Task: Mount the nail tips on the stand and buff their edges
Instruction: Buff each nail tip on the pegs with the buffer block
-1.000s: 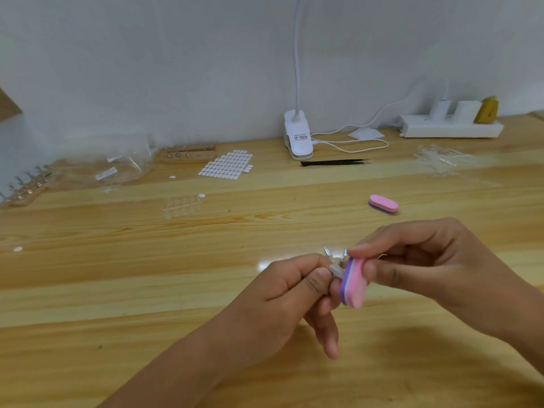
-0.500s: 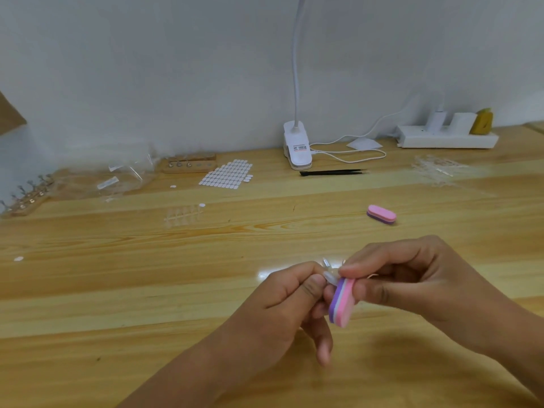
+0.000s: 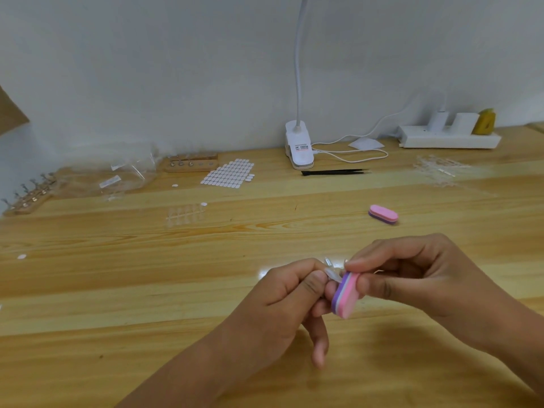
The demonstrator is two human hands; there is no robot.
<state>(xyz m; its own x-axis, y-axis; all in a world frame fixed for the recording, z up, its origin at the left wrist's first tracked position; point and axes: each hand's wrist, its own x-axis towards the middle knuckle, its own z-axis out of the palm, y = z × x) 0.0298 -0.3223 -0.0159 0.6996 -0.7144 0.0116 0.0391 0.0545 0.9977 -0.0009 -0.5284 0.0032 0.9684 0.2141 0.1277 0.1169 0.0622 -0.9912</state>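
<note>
The left hand [image 3: 282, 298] pinches a clear nail tip [image 3: 332, 275] in its grip, touching the pink-and-purple buffer block [image 3: 346, 298] gripped by the right hand [image 3: 412, 278] just beside it; short, light strokes along the tip's edge would likely suit best

Wooden table [image 3: 88, 290]. Pink buffer block [image 3: 383, 214] at 2 o'clock. Black tweezers [image 3: 334, 172] and clip lamp [image 3: 298, 147] at 12. Power strip [image 3: 449, 139] at 1. Sticker sheet [image 3: 228, 173] and wooden stand [image 3: 191, 163] at 11, clear nail tips [image 3: 184, 213] nearer. Plastic bags [image 3: 117, 175] at 10, clip stand [image 3: 28, 195] at 9.
</note>
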